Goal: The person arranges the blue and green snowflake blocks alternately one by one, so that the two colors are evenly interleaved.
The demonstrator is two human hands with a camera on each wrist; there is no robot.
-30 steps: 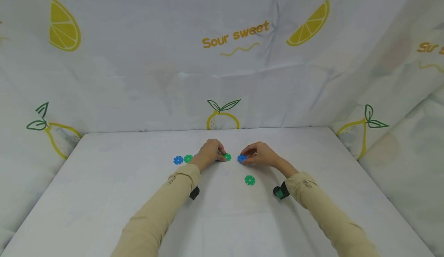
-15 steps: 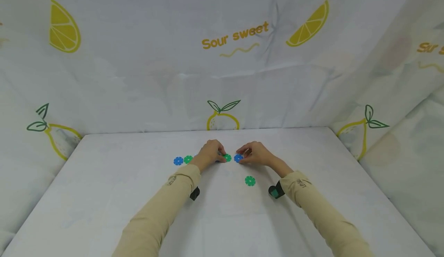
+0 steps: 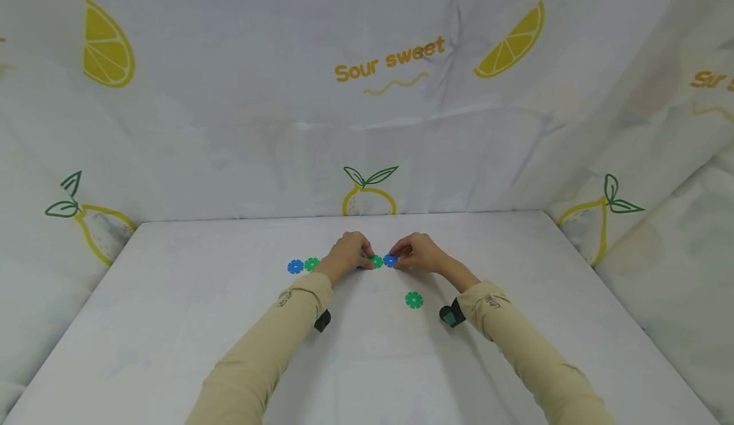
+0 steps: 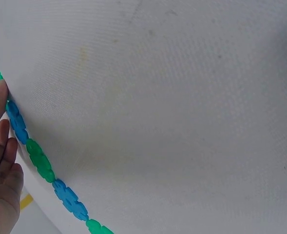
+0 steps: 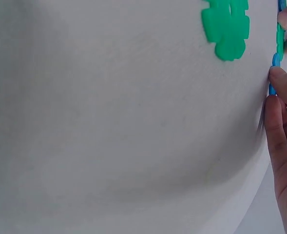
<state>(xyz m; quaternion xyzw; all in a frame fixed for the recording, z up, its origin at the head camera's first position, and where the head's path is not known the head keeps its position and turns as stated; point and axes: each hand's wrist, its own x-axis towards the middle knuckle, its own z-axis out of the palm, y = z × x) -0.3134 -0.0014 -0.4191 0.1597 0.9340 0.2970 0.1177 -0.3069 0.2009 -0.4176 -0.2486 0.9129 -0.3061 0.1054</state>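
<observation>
Flat notched snowflake discs, blue and green plastic, lie in a row along the white table. My left hand [image 3: 346, 254] pinches the green disc [image 3: 376, 261] near the row's right end between thumb and fingers. My right hand [image 3: 421, 253] pinches a blue disc [image 3: 390, 260] by its edges, right beside that green one. In the right wrist view, the blue disc [image 5: 273, 89] meets the green disc [image 5: 279, 39] edge to edge. Further left, the row runs on in alternating colours, with a green disc [image 4: 40, 160] and a blue disc [image 4: 70, 200]; my left hand hides part of it in the head view.
A single green disc [image 3: 413, 300] lies apart on the white table [image 3: 367, 374], nearer to me. Black wrist straps with cameras [image 3: 452, 314] hang below both sleeves. A white cloth with lemon prints [image 3: 258, 144] stands behind the table.
My right hand has moved left with the blue disc, bringing it from a gap away up to the green disc. My left hand has stayed in place on the green disc.
</observation>
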